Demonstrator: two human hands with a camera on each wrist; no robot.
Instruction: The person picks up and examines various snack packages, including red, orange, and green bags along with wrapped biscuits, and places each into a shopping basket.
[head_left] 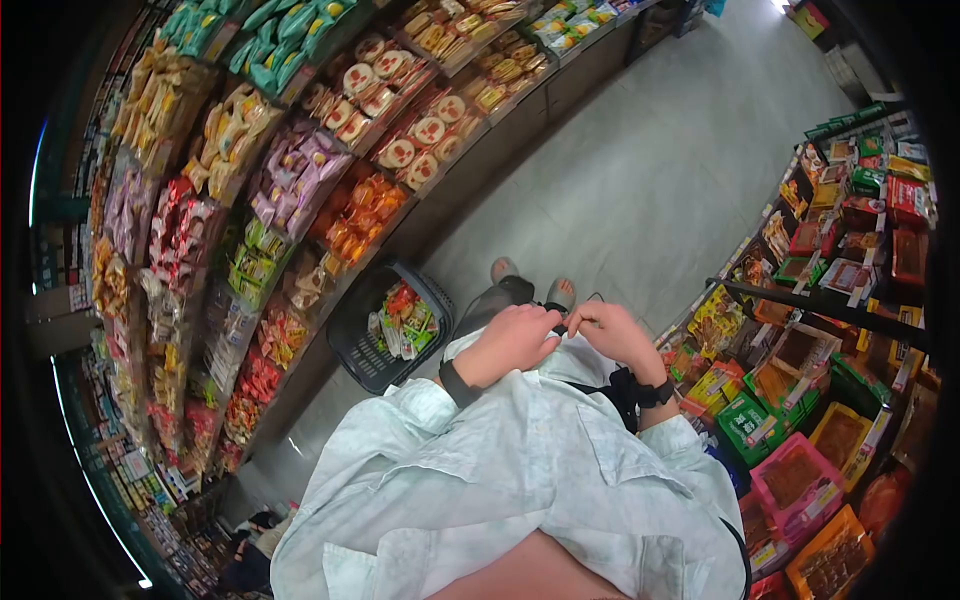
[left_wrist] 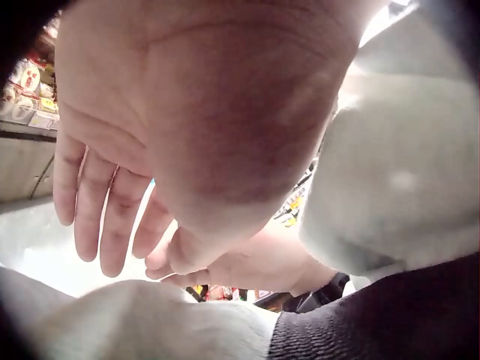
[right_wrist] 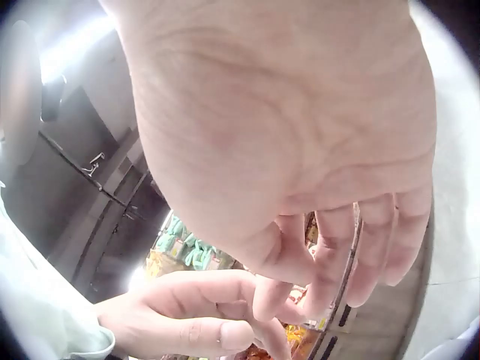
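Note:
Both hands meet in front of the light shirt [head_left: 480, 450]. In the head view the left hand [head_left: 512, 343] is on the left and the right hand [head_left: 610, 331] on the right, their fingertips close together. In the left wrist view the left hand's [left_wrist: 202, 127] fingers hang loosely, and its thumb is by the right hand [left_wrist: 259, 262]. The right wrist view shows the right hand [right_wrist: 292, 135] with fingers loosely bent, its thumb and index finger by the fingers of the left hand [right_wrist: 187, 319]. No held item is visible; whether the fingertips touch cannot be told.
A dark basket [head_left: 347, 352] with colourful packets [head_left: 407, 322] stands on the floor beside the left shelves. Bins of packaged snacks [head_left: 300, 170] line the left side; boxed and bagged foods [head_left: 790, 480] fill the right display. Grey floor [head_left: 590, 180] runs between them. Someone else shows at lower left.

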